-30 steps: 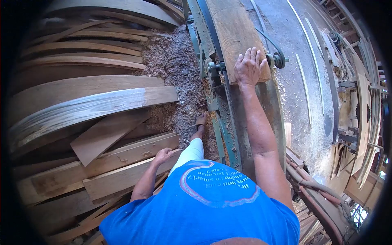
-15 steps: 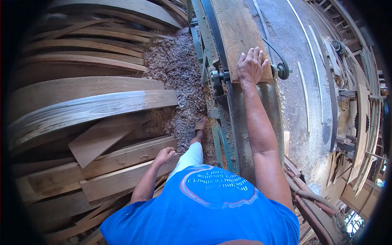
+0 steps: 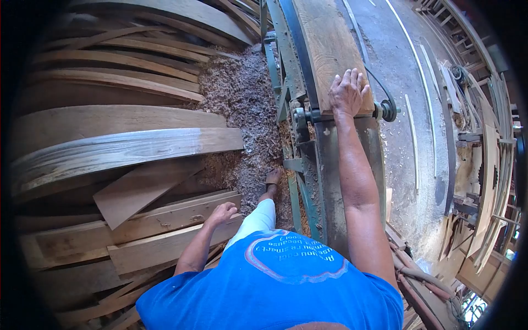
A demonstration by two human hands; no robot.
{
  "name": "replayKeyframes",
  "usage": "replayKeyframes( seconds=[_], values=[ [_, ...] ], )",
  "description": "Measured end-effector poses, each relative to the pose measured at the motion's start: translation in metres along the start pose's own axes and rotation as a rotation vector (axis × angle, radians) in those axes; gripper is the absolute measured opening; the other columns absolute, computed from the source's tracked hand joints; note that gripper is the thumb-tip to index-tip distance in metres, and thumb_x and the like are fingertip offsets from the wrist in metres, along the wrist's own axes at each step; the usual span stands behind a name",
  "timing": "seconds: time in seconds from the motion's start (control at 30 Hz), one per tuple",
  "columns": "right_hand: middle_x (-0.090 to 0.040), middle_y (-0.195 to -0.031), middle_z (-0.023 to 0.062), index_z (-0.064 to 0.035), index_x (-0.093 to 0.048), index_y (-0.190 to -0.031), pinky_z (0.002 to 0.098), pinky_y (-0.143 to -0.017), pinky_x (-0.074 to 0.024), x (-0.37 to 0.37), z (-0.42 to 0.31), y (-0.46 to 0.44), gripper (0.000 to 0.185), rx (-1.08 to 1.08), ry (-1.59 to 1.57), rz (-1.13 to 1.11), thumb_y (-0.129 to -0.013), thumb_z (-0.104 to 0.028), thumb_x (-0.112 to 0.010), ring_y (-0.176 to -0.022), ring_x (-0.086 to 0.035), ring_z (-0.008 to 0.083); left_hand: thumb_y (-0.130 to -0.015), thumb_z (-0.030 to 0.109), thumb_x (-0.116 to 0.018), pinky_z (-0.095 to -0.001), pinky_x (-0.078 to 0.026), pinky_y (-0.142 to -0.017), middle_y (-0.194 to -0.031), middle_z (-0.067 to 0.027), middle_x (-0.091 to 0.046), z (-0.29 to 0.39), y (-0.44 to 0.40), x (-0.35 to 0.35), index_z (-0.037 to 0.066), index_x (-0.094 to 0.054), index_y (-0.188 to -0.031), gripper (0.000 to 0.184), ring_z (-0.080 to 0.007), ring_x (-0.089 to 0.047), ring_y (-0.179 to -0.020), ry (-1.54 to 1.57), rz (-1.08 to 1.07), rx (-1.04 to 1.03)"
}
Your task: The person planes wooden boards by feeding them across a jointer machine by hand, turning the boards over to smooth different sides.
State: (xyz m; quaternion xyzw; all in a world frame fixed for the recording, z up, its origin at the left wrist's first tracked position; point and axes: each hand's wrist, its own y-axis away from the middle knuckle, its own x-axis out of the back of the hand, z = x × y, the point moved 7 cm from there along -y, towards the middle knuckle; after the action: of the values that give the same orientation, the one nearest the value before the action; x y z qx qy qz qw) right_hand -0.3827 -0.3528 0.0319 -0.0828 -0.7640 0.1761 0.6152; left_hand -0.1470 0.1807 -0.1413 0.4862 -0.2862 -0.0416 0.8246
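The right hand [image 3: 347, 93] has an open grip, laid on the near end of a long, grainy wooden plank [image 3: 324, 44] along a dull metal machine bed [image 3: 330, 176]. Can't tell the left hand [image 3: 223, 213]'s grip, near straight-edged boards [image 3: 170, 250].

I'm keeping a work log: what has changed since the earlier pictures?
The right hand and the wide board under it moved forward along the machine. Nothing was grasped or released. The right hand stayed on the board, the left hand off it.
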Motion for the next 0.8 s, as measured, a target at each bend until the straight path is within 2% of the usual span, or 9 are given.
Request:
replayKeyframes(
  seconds=[0.1,0.2,0.27,0.33,0.5,0.63,0.73,0.77,0.8],
  values=[
    [-0.047,-0.144,0.0128,-0.0033,-0.054,-0.132,0.0545,-0.114,-0.0180,-0.005,-0.003,-0.009,0.050,-0.012,-0.013,0.005,-0.095,-0.036,-0.045,-0.137,-0.037,0.0293,-0.091,0.038,-0.058,-0.0397,-0.047,-0.096,-0.120,-0.0200,-0.064,0.056,-0.011,0.018,0.001,-0.060,-0.123,0.049,-0.0297,-0.061,-0.113,0.039,-0.085,-0.122],
    [-0.047,-0.144,0.0122,-0.0037,-0.054,-0.132,0.0548,-0.114,-0.0183,-0.014,-0.015,-0.037,0.051,-0.018,-0.020,0.018,-0.094,-0.037,-0.047,-0.139,-0.035,0.0298,-0.095,0.037,-0.056,-0.0374,-0.044,-0.100,-0.124,-0.0173,-0.062,0.123,-0.041,0.046,0.000,-0.057,-0.127,0.049,-0.0254,-0.057,-0.118,0.129,-0.034,-0.287],
    [-0.045,-0.143,0.0149,-0.0045,-0.055,-0.130,0.0543,-0.114,-0.0190,-0.019,-0.023,-0.062,0.056,-0.105,-0.058,0.008,-0.090,-0.043,-0.051,-0.137,-0.034,0.0352,-0.097,0.036,-0.055,-0.0368,-0.044,-0.100,-0.123,-0.0165,-0.062,0.179,-0.072,0.080,0.000,-0.055,-0.129,0.048,-0.0237,-0.057,-0.118,0.223,-0.012,-0.439],
    [-0.046,-0.141,0.0174,-0.0049,-0.056,-0.129,0.0540,-0.113,-0.0201,-0.018,-0.032,-0.078,0.060,-0.231,-0.057,-0.023,-0.087,-0.047,-0.057,-0.135,-0.036,0.0381,-0.098,0.035,-0.055,-0.0358,-0.044,-0.099,-0.121,-0.0150,-0.063,0.245,-0.083,0.134,0.000,-0.055,-0.129,0.047,-0.0219,-0.058,-0.114,0.235,0.166,-0.562],
    [-0.047,-0.133,0.0212,-0.0049,-0.056,-0.128,0.0532,-0.109,-0.0279,-0.012,-0.034,-0.105,0.071,-0.359,-0.046,-0.151,-0.076,-0.052,-0.071,-0.126,-0.043,0.0388,-0.097,0.033,-0.056,-0.0344,-0.047,-0.095,-0.118,-0.0169,-0.065,0.362,-0.118,0.230,-0.002,-0.055,-0.127,0.047,-0.0212,-0.061,-0.110,0.418,0.219,-0.809],
    [-0.049,-0.128,0.0220,-0.0045,-0.060,-0.120,0.0511,-0.103,-0.0361,-0.003,-0.068,-0.089,0.064,-0.285,-0.030,-0.262,-0.076,-0.050,-0.072,-0.121,-0.047,0.0384,-0.097,0.033,-0.057,-0.0311,-0.046,-0.094,-0.116,-0.0127,-0.064,0.399,-0.154,0.259,-0.003,-0.050,-0.132,0.051,-0.0186,-0.060,-0.105,0.624,0.204,-0.760],
    [-0.053,-0.121,0.0214,-0.0042,-0.063,-0.117,0.0496,-0.095,-0.0428,-0.021,-0.121,-0.060,0.063,-0.108,-0.285,-0.246,-0.072,-0.046,-0.075,-0.111,-0.052,0.0385,-0.095,0.036,-0.059,-0.0348,-0.053,-0.074,-0.103,-0.0079,-0.065,0.400,-0.159,0.276,0.000,-0.055,-0.126,0.047,-0.0165,-0.061,-0.091,0.956,0.090,-0.566],
    [-0.055,-0.117,0.0201,-0.0040,-0.063,-0.119,0.0484,-0.092,-0.0456,-0.027,-0.139,-0.051,0.066,-0.054,-0.389,-0.198,-0.070,-0.045,-0.076,-0.105,-0.055,0.0380,-0.093,0.040,-0.061,-0.0349,-0.053,-0.068,-0.098,-0.0071,-0.065,0.389,-0.173,0.288,0.001,-0.059,-0.120,0.048,-0.0169,-0.062,-0.086,0.928,0.120,-0.541],
    [-0.054,-0.118,0.0222,-0.0038,-0.061,-0.122,0.0480,-0.094,-0.0446,-0.024,-0.158,-0.041,0.065,-0.013,-0.452,-0.239,-0.071,-0.043,-0.075,-0.108,-0.054,0.0394,-0.091,0.044,-0.064,-0.0351,-0.052,-0.062,-0.093,-0.0062,-0.065,0.371,-0.189,0.302,0.002,-0.062,-0.114,0.048,-0.0174,-0.062,-0.081,0.899,0.154,-0.516]
  ],
)
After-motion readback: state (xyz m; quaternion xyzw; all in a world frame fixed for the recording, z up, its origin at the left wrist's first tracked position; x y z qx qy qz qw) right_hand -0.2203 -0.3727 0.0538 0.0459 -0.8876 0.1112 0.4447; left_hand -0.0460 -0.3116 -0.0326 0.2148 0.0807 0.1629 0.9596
